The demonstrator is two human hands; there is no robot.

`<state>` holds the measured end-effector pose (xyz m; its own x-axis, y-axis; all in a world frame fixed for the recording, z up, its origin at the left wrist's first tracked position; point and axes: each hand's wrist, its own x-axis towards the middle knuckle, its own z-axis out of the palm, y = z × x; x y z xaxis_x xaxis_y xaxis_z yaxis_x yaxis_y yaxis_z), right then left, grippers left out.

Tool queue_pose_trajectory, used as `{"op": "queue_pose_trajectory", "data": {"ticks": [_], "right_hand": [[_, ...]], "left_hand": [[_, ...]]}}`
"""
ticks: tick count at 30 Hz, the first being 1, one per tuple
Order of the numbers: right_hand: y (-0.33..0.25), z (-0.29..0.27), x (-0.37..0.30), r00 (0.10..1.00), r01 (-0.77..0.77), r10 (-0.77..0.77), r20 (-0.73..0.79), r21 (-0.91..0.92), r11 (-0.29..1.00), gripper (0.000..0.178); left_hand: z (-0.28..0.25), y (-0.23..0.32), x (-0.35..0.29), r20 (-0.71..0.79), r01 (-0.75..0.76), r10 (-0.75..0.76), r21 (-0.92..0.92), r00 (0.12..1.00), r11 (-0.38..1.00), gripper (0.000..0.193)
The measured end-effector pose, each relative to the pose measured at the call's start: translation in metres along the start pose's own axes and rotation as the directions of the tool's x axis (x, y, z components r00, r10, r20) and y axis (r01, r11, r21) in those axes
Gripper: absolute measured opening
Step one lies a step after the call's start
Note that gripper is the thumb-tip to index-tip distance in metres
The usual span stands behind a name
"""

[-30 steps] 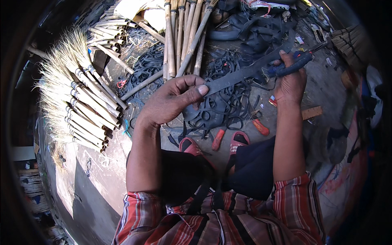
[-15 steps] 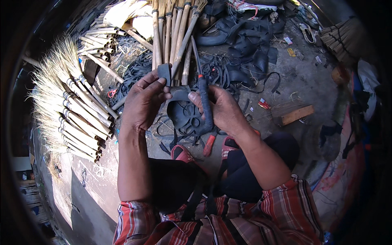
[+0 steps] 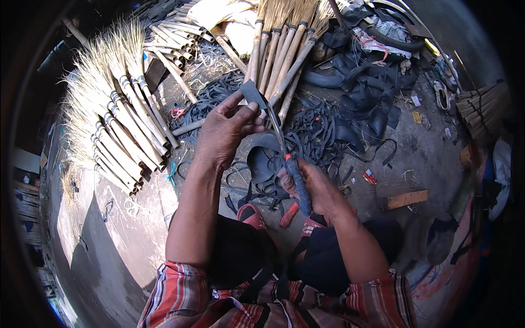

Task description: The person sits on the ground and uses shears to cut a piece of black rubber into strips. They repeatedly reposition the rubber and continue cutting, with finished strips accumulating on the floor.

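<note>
Between the thumb and fingers of my left hand (image 3: 232, 124) is pinched a piece of black rubber (image 3: 252, 94), its flat end standing up above the fingertips. My right hand (image 3: 314, 188) is wrapped round the dark taped handle of a knife (image 3: 277, 129). The knife's long narrow blade slants up and left, and its upper part meets the rubber's edge by my left fingertips. Below the blade, a curved sheet of black rubber (image 3: 261, 165) lies on the floor among loose strips.
Bundled straw brooms (image 3: 123, 117) lie to the left, and more brooms (image 3: 284, 52) lie ahead. Black rubber strips (image 3: 314, 131) and scraps (image 3: 358, 104) are heaped beyond my hands. A wooden block (image 3: 407, 199) is at right; a red-handled tool (image 3: 289, 215) lies between my feet.
The view has shifted, so the brooms and floor sit further right. My right hand has dropped away from my left, and the knife blade has come across to the rubber piece.
</note>
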<state>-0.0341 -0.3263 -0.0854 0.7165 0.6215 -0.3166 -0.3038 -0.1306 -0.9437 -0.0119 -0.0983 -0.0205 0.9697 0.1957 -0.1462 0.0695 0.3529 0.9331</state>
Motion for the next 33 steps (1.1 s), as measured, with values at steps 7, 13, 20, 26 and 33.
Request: {"op": "queue_pose_trajectory", "data": {"ticks": [7, 13, 20, 26, 33], "right_hand": [[-0.009, 0.003, -0.006, 0.998, 0.062, -0.063, 0.007, 0.147, 0.987, 0.021], [-0.017, 0.003, -0.007, 0.999, 0.025, -0.024, -0.022, 0.053, 0.998, 0.018], [-0.028, 0.005, -0.012, 0.998, 0.027, -0.03, -0.064, -0.043, 0.999, 0.017], [-0.029, 0.006, -0.013, 0.993, 0.033, -0.048, -0.108, -0.137, 0.99, 0.025], [-0.017, 0.009, 0.001, 0.945, 0.23, -0.268, -0.188, -0.201, 0.952, 0.04]], "left_hand": [[0.005, -0.006, -0.005, 0.164, 0.037, -0.052, 0.091, 0.985, 0.995, 0.056], [0.004, -0.008, -0.006, 0.224, 0.011, -0.042, 0.135, 0.974, 0.991, 0.047], [-0.001, -0.012, -0.003, 0.237, 0.005, -0.044, 0.164, 0.971, 0.986, 0.043], [0.0, -0.006, -0.003, 0.16, 0.05, -0.059, 0.057, 0.985, 0.997, 0.049], [0.01, -0.018, -0.008, 0.243, -0.018, -0.042, 0.237, 0.969, 0.971, 0.068]]}}
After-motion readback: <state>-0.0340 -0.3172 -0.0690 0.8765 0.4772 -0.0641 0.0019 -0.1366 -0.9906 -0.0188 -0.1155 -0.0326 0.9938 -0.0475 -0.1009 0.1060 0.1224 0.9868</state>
